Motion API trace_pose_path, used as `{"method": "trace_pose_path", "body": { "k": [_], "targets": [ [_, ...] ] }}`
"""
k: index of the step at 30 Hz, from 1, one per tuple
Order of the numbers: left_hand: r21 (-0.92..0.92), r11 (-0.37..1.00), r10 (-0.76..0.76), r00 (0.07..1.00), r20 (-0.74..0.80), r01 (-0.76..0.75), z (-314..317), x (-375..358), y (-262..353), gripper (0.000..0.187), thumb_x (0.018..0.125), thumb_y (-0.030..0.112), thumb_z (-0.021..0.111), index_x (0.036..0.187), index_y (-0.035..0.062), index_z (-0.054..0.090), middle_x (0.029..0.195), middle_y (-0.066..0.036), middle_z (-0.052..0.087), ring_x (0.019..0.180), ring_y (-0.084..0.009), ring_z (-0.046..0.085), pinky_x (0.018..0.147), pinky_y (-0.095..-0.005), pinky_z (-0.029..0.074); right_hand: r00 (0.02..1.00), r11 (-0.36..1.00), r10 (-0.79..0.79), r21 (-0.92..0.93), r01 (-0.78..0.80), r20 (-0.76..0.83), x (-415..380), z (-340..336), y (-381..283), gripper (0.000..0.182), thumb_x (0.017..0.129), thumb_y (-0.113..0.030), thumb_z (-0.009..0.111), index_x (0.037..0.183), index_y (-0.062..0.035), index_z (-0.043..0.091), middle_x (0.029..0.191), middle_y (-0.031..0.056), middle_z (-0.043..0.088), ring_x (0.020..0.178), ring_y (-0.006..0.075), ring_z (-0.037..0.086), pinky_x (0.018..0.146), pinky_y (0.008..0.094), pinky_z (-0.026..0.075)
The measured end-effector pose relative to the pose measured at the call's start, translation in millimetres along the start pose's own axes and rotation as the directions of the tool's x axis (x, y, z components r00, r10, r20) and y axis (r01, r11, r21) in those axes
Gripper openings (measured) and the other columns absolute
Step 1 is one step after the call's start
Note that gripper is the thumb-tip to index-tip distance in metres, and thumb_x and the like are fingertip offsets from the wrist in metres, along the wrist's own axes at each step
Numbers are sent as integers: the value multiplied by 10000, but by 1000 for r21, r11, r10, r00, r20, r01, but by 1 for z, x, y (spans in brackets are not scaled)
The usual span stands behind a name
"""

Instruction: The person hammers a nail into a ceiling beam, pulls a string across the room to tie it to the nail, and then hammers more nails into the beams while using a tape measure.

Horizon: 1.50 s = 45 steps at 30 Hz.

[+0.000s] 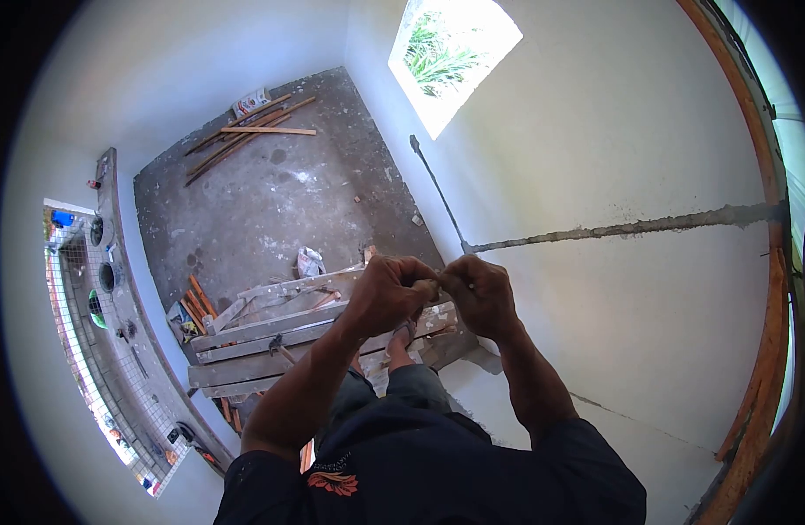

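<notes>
My left hand [388, 296] and my right hand [481, 296] meet in front of me, high above the floor. Both are closed, with thumbs and fingertips pinched together and almost touching. Whatever sits between the fingertips is too small to make out. Beneath them, my bare feet stand on a platform of rough wooden planks [236, 354]. A dark tool with a wooden handle, perhaps a hammer [277, 343], lies on the planks to the left.
A mortar-filled groove [595, 232] crosses the right wall below a window opening [455, 52]. Timber strips [254, 136] and a white bucket [250, 102] lie on the concrete floor [280, 201]. A ledge [127, 289] holding round items runs beside a meshed opening at left. A wooden beam [770, 324] edges the right.
</notes>
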State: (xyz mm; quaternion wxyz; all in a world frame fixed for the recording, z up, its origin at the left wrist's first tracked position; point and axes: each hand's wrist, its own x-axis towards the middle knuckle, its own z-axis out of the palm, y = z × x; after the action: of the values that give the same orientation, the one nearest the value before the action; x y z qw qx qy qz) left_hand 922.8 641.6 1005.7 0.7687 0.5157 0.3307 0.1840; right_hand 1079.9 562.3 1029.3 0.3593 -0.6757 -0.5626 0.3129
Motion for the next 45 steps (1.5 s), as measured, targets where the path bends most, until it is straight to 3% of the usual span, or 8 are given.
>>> {"method": "trace_pose_path", "body": {
  "k": [6,7,12,19,22,26,33,45],
  "targets": [
    [259,962,95,995,-41,-81,36,15,-4,150,766,40,570,805,-83,645,643,-102,637,531,-113,580,479,-225,456,981,997,-66,-49,58,-181,-12,-13,22,52,791,-26,575,780,-36,525,720,113,573,666,290,604,575,364,459],
    [281,953,122,992,-18,-112,43,24,-16,158,754,41,566,802,-89,642,636,-115,639,541,-122,592,484,-230,463,959,991,-115,-91,95,-259,-12,-18,30,96,772,13,586,783,-32,502,670,88,548,598,198,559,555,307,446],
    [53,998,31,999,19,-32,115,63,-2,159,790,64,585,801,-82,648,619,-75,621,528,-96,560,468,-223,438,889,876,315,462,-138,-333,-33,-74,58,116,847,-96,611,839,5,554,785,46,592,679,134,582,590,274,460],
    [306,934,142,977,160,-186,209,111,-10,158,798,127,651,845,-22,677,681,-149,656,613,-157,639,580,-274,476,721,564,625,811,-154,-298,-80,-133,110,199,874,-157,582,969,10,635,756,28,604,544,39,479,476,192,383],
    [406,870,168,942,291,-280,231,124,0,156,796,121,639,853,-20,673,727,-170,658,653,-226,665,614,-304,495,670,646,623,749,-150,-404,-90,-169,122,179,899,-158,545,933,-10,639,719,32,617,451,21,404,399,187,325],
    [363,818,300,870,391,-445,249,120,1,139,792,95,634,870,-15,667,788,-171,665,709,-272,670,653,-329,508,414,831,512,556,-17,-753,-105,-314,130,162,897,-165,516,838,-26,573,694,84,606,407,42,364,334,203,253],
    [273,822,323,803,500,-500,287,103,21,112,781,70,644,866,1,668,799,-153,663,726,-265,667,652,-323,511,17,919,372,365,-151,-928,-124,-580,121,89,827,-121,555,802,-36,550,751,56,588,403,83,356,348,232,258],
    [273,819,330,803,496,-505,289,89,50,120,752,63,661,858,9,673,765,-138,656,663,-254,654,599,-327,513,-141,859,419,442,-256,-897,-105,-669,122,155,804,-18,489,958,-32,497,771,60,569,431,65,294,374,218,249]
  ]
}}
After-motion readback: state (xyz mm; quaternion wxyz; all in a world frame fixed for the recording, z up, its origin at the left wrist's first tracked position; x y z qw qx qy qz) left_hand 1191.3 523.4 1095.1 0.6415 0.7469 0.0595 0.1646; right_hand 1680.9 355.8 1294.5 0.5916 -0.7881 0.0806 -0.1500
